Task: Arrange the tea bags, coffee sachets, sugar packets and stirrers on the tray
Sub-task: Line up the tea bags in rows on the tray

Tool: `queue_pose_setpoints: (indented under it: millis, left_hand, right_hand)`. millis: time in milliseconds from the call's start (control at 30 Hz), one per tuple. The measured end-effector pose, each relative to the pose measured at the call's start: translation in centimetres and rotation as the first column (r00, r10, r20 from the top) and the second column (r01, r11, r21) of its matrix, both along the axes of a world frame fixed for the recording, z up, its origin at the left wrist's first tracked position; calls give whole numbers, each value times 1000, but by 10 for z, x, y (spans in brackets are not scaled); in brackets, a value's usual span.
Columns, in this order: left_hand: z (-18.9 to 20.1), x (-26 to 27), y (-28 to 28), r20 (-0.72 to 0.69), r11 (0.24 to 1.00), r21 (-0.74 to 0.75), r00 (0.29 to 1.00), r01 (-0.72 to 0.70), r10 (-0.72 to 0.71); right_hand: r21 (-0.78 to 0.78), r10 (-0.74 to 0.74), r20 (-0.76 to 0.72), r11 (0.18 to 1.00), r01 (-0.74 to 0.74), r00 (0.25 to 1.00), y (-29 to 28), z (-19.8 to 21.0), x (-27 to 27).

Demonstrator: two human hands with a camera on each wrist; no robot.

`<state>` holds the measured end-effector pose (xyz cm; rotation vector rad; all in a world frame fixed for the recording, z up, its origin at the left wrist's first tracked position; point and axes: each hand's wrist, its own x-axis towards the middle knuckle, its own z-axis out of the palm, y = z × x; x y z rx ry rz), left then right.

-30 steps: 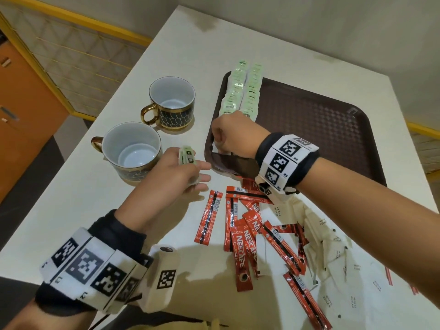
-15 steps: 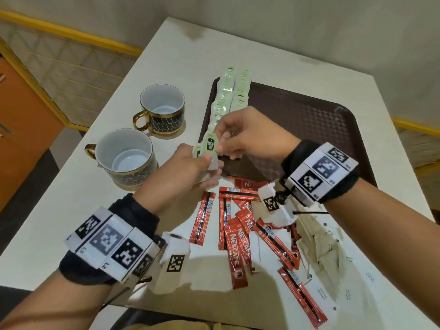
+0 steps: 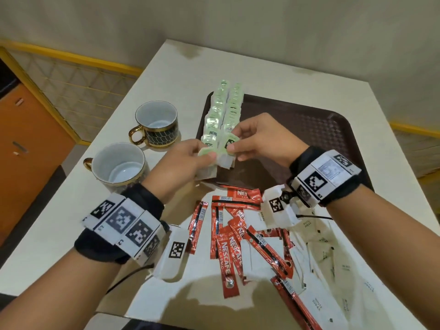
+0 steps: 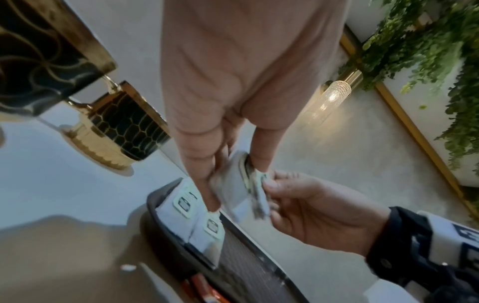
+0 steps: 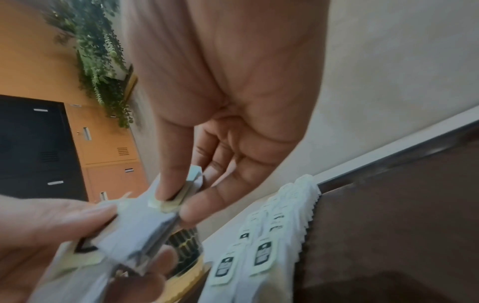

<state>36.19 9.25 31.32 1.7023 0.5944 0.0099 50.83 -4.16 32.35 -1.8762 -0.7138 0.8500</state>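
**Tea bag passes from one hand to the other**

We see the small stack of tea bags (image 3: 215, 154) held up in the centre of the frame, over the near left corner of the tray (image 3: 309, 125). A second ago our right hand (image 3: 259, 136) was down at that corner of the tray while our left hand (image 3: 188, 160) held the stack alone, off to the left over the table (image 3: 273, 75). Half a second ago the two hands met. Now the right hand pinches the top bag by its green tag between thumb and forefinger, and the left hand grips the rest of the stack between thumb and fingers.

We judge that another bag is being peeled off to extend the two rows of tea bags (image 3: 223, 108) already lying along the tray's left edge, in the upper middle of the frame. That part of the task looks well advanced.

The rest is not yet begun: the red coffee sachets (image 3: 228, 256) lie loose on the table in the lower centre, and the white sugar packets (image 3: 333, 258) are scattered at lower right. We cannot make out any stirrers. Two cups (image 3: 119, 165) stand on the table at left.
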Motion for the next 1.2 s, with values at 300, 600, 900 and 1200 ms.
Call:
queue_pose_setpoints:
  millis: [300, 600, 900, 1200]
  left_hand:
    - [1, 36, 3, -116, 808, 582, 993, 96, -35]
    - [-20, 67, 13, -346, 545, 764, 932, 347, -109]
    - [-28, 71, 14, -381, 444, 789, 905, 425, -189]
    - [-29, 73, 22, -347, 416, 788, 885, 454, -310]
  right_hand:
    - [-357, 191, 233, 929, -99, 954, 11, -13, 16]
    - [-479, 227, 518, 876, 60, 825, 25, -38, 10]
    - [-393, 154, 599, 912, 121, 786, 22, -38, -5]
    - [-455, 221, 583, 886, 88, 782, 26, -44, -16]
